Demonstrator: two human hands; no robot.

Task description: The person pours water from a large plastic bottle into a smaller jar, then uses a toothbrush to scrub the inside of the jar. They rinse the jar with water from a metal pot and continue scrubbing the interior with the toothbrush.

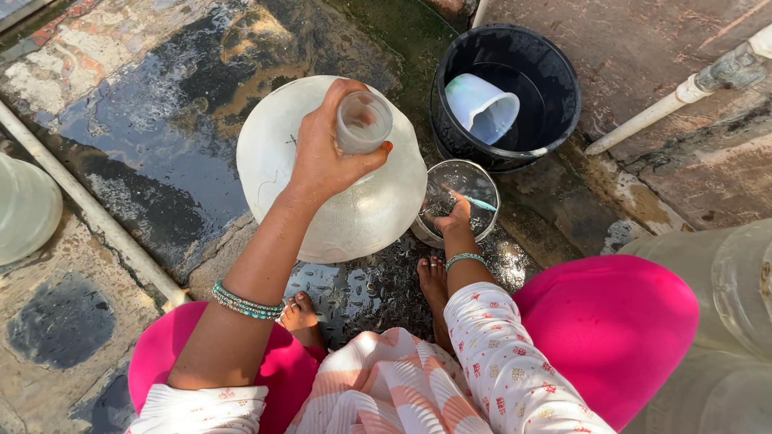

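My left hand [326, 157] grips the neck of a large translucent water jar [370, 217] standing upright on the wet ground in front of me. My right hand [452, 219] reaches into a small steel pot [460, 173] just right of the jar and holds a thin light-blue item there; what it is I cannot tell. Both wrists carry green bangles. My bare feet rest on the wet ground below the jar.
A black bucket [555, 72] with a pale blue mug [482, 106] inside stands behind the pot. White pipes run at the left [88, 209] and upper right [667, 104]. More translucent jars sit at the left edge [24, 209] and right edge [724, 321].
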